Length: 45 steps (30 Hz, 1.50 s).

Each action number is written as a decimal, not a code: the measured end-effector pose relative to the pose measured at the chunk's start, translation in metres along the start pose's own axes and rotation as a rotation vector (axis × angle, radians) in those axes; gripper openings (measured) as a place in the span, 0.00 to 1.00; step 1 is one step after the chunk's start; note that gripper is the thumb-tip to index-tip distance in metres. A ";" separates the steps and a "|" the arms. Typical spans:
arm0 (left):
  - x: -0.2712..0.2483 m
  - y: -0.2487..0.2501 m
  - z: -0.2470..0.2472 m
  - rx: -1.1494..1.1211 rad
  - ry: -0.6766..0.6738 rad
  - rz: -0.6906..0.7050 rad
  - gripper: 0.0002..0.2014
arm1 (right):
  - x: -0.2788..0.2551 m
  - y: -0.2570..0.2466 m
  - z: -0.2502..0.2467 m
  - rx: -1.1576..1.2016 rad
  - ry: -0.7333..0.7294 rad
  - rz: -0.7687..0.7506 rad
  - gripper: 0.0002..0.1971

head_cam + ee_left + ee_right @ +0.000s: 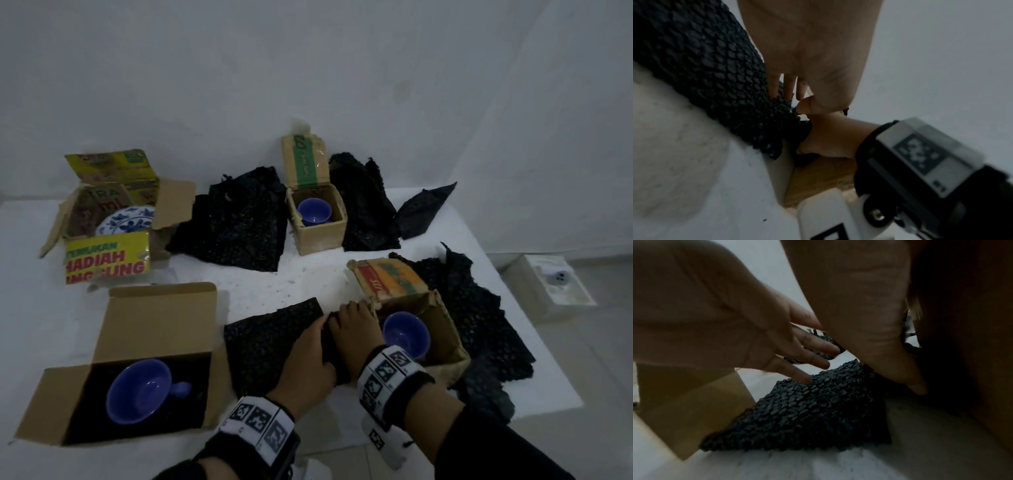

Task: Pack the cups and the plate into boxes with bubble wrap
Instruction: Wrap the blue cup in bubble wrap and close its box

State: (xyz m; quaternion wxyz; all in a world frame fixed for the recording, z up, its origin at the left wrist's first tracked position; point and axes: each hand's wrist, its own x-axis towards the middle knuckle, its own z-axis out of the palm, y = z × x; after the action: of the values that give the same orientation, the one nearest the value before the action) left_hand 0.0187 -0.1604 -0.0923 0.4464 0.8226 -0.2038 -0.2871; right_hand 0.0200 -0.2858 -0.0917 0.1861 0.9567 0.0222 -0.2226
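A black bubble wrap sheet (270,339) (705,65) (807,418) lies flat on the white table (260,287), its right edge folded up. My left hand (308,353) (789,87) presses on it with straight, spread fingers (813,352). My right hand (352,325) (900,369) grips the fold, its thumb tucked at the edge. Just right of that hand stands an open box (452,346) holding a blue cup (406,334). Another blue cup (144,390) lies on black wrap in the near-left box (161,318). A third blue cup (313,210) sits in the small back box (322,240). The blue-patterned plate (125,219) leans inside the yellow printed box (106,257).
More black bubble wrap sheets lie at the back centre (236,222), behind the small box (366,209), at the back right (424,209) and under the right box (479,315). The table's right edge runs close behind that wrap. A white block (551,284) sits on the floor beyond it.
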 end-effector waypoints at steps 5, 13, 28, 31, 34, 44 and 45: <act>0.018 -0.006 0.020 -0.076 -0.008 -0.107 0.37 | -0.001 0.001 -0.008 -0.133 -0.096 -0.095 0.13; 0.033 0.009 0.011 -0.027 0.169 0.046 0.23 | -0.008 0.029 -0.040 0.244 0.156 -0.127 0.08; -0.019 0.033 -0.139 -0.154 0.436 0.246 0.15 | -0.010 0.013 -0.105 1.391 0.606 -0.342 0.13; -0.039 0.018 -0.172 -0.205 0.413 0.265 0.15 | -0.010 -0.018 -0.123 1.493 0.558 -0.438 0.17; -0.062 -0.004 -0.204 -0.218 0.401 0.253 0.19 | -0.010 -0.053 -0.138 1.499 0.501 -0.471 0.17; -0.130 -0.111 -0.244 -0.033 0.612 0.067 0.32 | 0.006 -0.175 -0.153 1.271 0.471 -0.335 0.13; -0.134 -0.122 -0.245 0.033 0.647 0.049 0.30 | 0.011 -0.184 -0.152 1.204 0.444 -0.320 0.13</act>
State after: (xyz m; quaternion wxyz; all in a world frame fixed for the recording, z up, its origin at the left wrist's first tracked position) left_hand 0.0877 0.1330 -0.0503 0.4816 0.8732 -0.0755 0.0034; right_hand 0.0702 -0.0595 -0.0334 -0.4259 0.9016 0.0737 -0.0188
